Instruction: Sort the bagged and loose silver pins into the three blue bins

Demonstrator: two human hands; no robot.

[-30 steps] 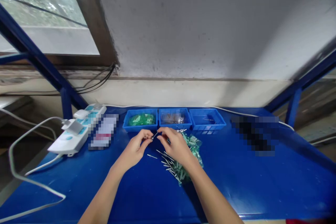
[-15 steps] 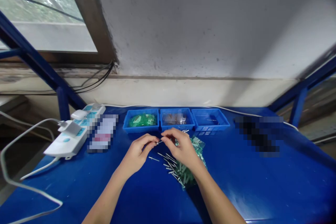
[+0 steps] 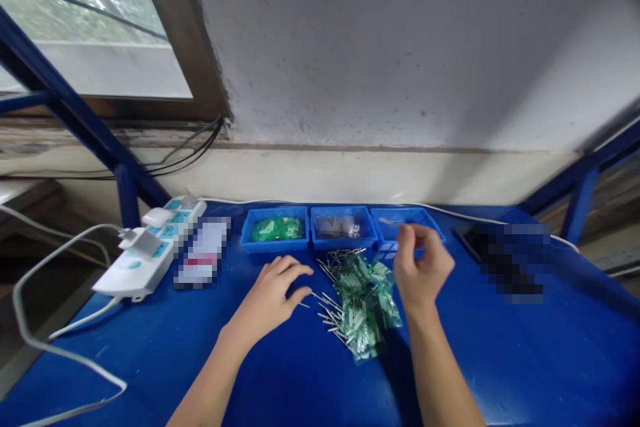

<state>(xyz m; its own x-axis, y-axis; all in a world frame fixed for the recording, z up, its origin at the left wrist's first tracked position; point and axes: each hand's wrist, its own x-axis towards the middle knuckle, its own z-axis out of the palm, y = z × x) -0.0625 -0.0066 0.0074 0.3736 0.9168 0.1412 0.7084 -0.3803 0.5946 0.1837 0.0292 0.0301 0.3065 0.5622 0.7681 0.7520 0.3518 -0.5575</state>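
The left hand (image 3: 273,290) is half open, a moderate gap between thumb and forefinger, just left of a loose heap of thin silver metal pins (image 3: 334,313). The right hand (image 3: 423,263), fingers curled, overlaps the rightmost blue plastic bin (image 3: 384,239) on the far side; I cannot tell whether it holds anything. Greenish clear plastic packets (image 3: 367,317) lie right of the pins.

a bright window (image 3: 100,67) left of a scuffed grey wall (image 3: 375,47), behind a blue table (image 3: 550,360).
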